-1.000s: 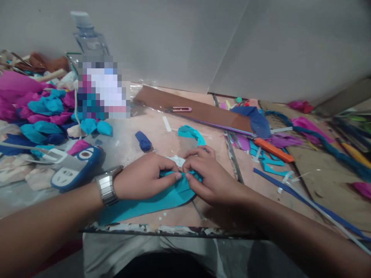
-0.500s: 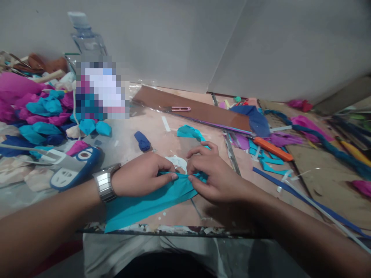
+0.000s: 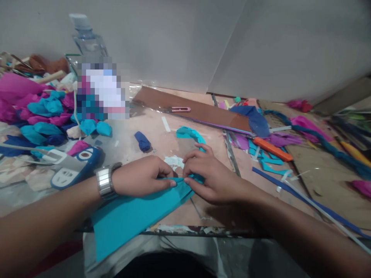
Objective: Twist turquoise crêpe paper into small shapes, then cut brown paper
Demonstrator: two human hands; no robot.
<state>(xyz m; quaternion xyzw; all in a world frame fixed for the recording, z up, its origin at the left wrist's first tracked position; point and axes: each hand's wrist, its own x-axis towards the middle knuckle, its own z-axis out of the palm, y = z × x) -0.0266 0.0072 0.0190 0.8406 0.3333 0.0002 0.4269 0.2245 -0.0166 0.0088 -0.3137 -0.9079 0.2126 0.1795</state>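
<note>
A turquoise crepe-like strip point(image 3: 127, 216) slants between my hands and hangs past the table's front edge. My left hand point(image 3: 145, 175), below a metal watch point(image 3: 106, 182), pinches its upper edge between thumb and fingers. Close beside it, my right hand point(image 3: 205, 173) grips the gathered end of the strip. Beyond the right hand a curved turquoise piece point(image 3: 188, 133) reaches up from its fingers. A small white patch point(image 3: 173, 161) lies just behind the fingertips. The rolled dark blue piece point(image 3: 142, 141) rests behind my left hand.
Left are crumpled pink and turquoise pieces point(image 3: 46, 106), a blue-and-white device point(image 3: 68, 172) and a bottle point(image 3: 91, 42). At the back lies brown sheet point(image 3: 185, 108) with pink snips point(image 3: 179, 109). An orange cutter point(image 3: 273, 149) and blue strip point(image 3: 304, 197) lie right.
The turquoise strip's loose end has swung down and left, past the table edge. My right hand has shifted slightly left, nearer my left hand, with the strip still gripped.
</note>
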